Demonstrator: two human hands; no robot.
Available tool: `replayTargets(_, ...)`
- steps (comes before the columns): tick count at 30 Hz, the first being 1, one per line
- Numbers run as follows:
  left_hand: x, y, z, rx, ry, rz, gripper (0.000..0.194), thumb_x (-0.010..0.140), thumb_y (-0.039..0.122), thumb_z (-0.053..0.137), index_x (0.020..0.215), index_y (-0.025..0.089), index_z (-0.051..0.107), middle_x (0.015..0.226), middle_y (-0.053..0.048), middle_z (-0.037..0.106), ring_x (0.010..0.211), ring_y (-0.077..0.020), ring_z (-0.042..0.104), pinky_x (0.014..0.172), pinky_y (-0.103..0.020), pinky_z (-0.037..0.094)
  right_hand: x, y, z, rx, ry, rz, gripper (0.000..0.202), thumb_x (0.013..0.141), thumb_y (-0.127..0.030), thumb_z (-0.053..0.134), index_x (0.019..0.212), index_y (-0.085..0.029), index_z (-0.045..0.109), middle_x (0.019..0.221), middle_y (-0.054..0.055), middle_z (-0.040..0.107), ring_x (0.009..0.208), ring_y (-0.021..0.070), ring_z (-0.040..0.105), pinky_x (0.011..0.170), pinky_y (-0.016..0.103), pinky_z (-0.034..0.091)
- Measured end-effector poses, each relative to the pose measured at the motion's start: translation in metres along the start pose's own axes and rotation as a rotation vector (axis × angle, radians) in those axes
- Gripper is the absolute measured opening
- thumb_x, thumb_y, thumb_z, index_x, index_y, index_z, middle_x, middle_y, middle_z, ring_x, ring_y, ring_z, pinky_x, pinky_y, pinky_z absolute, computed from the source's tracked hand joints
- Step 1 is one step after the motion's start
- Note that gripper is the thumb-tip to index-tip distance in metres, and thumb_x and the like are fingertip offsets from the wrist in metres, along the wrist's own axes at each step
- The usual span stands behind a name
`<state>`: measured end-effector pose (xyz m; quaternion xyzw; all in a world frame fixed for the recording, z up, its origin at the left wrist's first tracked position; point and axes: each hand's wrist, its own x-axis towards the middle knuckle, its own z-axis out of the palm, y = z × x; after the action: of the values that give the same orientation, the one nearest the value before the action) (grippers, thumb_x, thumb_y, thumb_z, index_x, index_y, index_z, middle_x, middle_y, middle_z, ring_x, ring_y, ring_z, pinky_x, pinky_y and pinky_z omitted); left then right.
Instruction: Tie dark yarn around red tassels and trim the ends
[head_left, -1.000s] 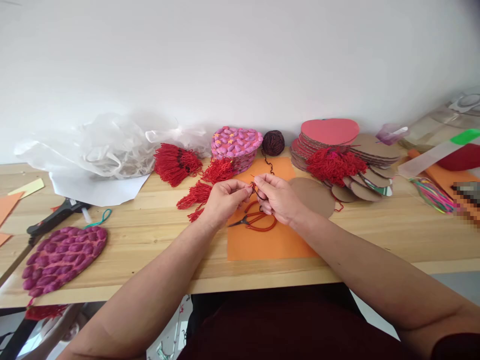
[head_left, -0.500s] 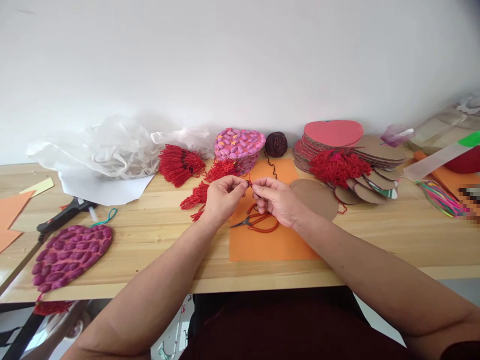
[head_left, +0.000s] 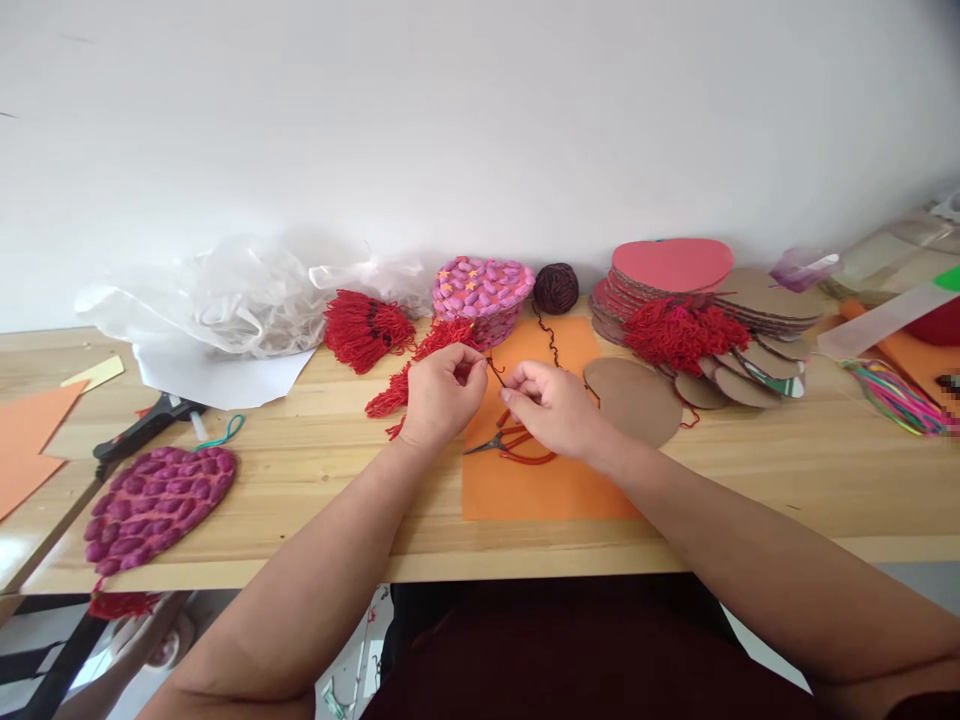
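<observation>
My left hand [head_left: 448, 392] is closed in a pinch, thumb against forefinger, at a thin strand of dark red yarn [head_left: 496, 372]. Facing it, my right hand [head_left: 553, 405] pinches the strand from the other side. The yarn runs short and slanted through the small gap between both hands. Below them, orange-handled scissors [head_left: 517, 446] lie on an orange sheet [head_left: 544, 496], partly covered by my right hand. Behind my left hand are red yarn tassels [head_left: 388, 392]. A dark brown yarn ball [head_left: 556, 288] trails a loose strand toward my right hand.
Heart-shaped pieces [head_left: 484, 290] covered in pink-purple shells stand behind. Right of my hands are a cardboard disc [head_left: 637, 400], stacked hearts [head_left: 671, 265] and a red yarn bundle [head_left: 684, 335]. At left lie a purple heart [head_left: 161, 508], a glue gun [head_left: 146, 435] and a plastic bag [head_left: 225, 300].
My hands have drawn slightly apart, so a short length of yarn shows between them. The whole view has shifted a little; the things on the table stay in place.
</observation>
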<state>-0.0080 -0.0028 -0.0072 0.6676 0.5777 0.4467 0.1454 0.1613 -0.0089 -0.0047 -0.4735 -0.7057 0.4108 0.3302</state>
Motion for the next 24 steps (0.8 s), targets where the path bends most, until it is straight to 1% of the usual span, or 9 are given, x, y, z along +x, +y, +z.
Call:
replayTargets(2, -0.002, 0.000, 0.001, 0.092, -0.008, 0.067, 0.010, 0.082, 0.020, 0.060, 0.076, 0.018, 0.068, 0.069, -0.001, 0.069, 0.060, -0.0130, 0.059, 0.062, -0.025, 0.045, -0.001, 0.001, -0.001, -0.155, 0.003, -0.111, 0.015, 0.088, -0.020, 0.058, 0.073, -0.019, 0.052, 0.061, -0.003, 0.057, 0.056, 0.0108, 0.050, 0.057, 0.025, 0.036)
replayTargets(5, -0.004, 0.001, 0.002, 0.266, -0.051, 0.192, 0.013, 0.084, 0.018, 0.058, 0.078, 0.018, 0.069, 0.073, -0.004, 0.070, 0.069, -0.0162, 0.062, 0.065, -0.028, 0.044, -0.003, 0.000, -0.004, -0.283, 0.016, -0.272, 0.016, 0.089, -0.015, 0.054, 0.073, -0.019, 0.051, 0.062, -0.003, 0.052, 0.058, 0.0106, 0.044, 0.059, 0.026, 0.032)
replayTargets(8, -0.008, 0.003, 0.003, 0.418, -0.129, 0.314, 0.018, 0.087, 0.017, 0.055, 0.074, 0.017, 0.068, 0.073, -0.006, 0.068, 0.071, -0.0183, 0.061, 0.065, -0.029, 0.042, -0.003, -0.004, -0.012, -0.312, 0.020, -0.392, 0.018, 0.090, -0.013, 0.050, 0.074, -0.019, 0.049, 0.066, -0.002, 0.051, 0.061, 0.0114, 0.043, 0.062, 0.027, 0.031)
replayTargets(11, -0.010, 0.005, 0.005, 0.478, -0.183, 0.417, 0.021, 0.088, 0.015, 0.053, 0.072, 0.017, 0.067, 0.071, -0.007, 0.064, 0.069, -0.0186, 0.059, 0.064, -0.030, 0.042, 0.000, -0.007, -0.022, -0.285, 0.016, -0.454, 0.021, 0.091, -0.013, 0.048, 0.071, -0.019, 0.047, 0.068, -0.001, 0.050, 0.065, 0.0127, 0.043, 0.064, 0.028, 0.032)
replayTargets(13, -0.011, 0.006, 0.005, 0.438, -0.224, 0.475, 0.021, 0.088, 0.015, 0.052, 0.075, 0.017, 0.068, 0.071, -0.007, 0.064, 0.069, -0.0181, 0.058, 0.065, -0.029, 0.043, 0.002, -0.008, -0.028, -0.240, 0.012, -0.439, 0.020, 0.091, -0.013, 0.049, 0.071, -0.019, 0.048, 0.069, -0.001, 0.051, 0.067, 0.0133, 0.045, 0.066, 0.028, 0.032)
replayTargets(15, -0.012, 0.007, 0.003, 0.344, -0.265, 0.507, 0.021, 0.089, 0.015, 0.052, 0.078, 0.018, 0.070, 0.073, -0.006, 0.065, 0.071, -0.0174, 0.059, 0.066, -0.029, 0.044, 0.005, -0.007, -0.032, -0.169, 0.019, -0.389, 0.019, 0.090, -0.013, 0.050, 0.073, -0.020, 0.052, 0.070, -0.001, 0.052, 0.067, 0.0135, 0.046, 0.066, 0.028, 0.033)
replayTargets(18, -0.012, 0.012, 0.000, 0.167, -0.312, 0.492, 0.020, 0.088, 0.016, 0.053, 0.082, 0.019, 0.071, 0.076, -0.005, 0.067, 0.072, -0.0159, 0.060, 0.068, -0.028, 0.045, 0.011, 0.000, -0.034, -0.044, 0.035, -0.307, 0.017, 0.091, -0.016, 0.051, 0.075, -0.021, 0.055, 0.068, -0.002, 0.051, 0.064, 0.0130, 0.044, 0.064, 0.027, 0.032)
replayTargets(21, -0.012, 0.017, -0.005, -0.041, -0.334, 0.374, 0.015, 0.087, 0.019, 0.058, 0.082, 0.020, 0.072, 0.076, -0.003, 0.069, 0.067, -0.0132, 0.060, 0.066, -0.026, 0.047, 0.018, 0.007, -0.032, 0.141, 0.039, -0.233, 0.017, 0.089, -0.023, 0.057, 0.073, -0.020, 0.055, 0.066, -0.003, 0.048, 0.061, 0.0112, 0.040, 0.059, 0.026, 0.031)
replayTargets(24, -0.011, 0.019, -0.006, -0.298, -0.295, 0.207, 0.012, 0.086, 0.027, 0.064, 0.082, 0.018, 0.071, 0.077, -0.004, 0.071, 0.067, -0.0131, 0.061, 0.066, -0.025, 0.049, 0.021, 0.010, -0.027, 0.440, -0.040, -0.080, 0.022, 0.084, -0.033, 0.067, 0.072, -0.021, 0.053, 0.062, -0.004, 0.048, 0.053, 0.0092, 0.038, 0.051, 0.024, 0.028)
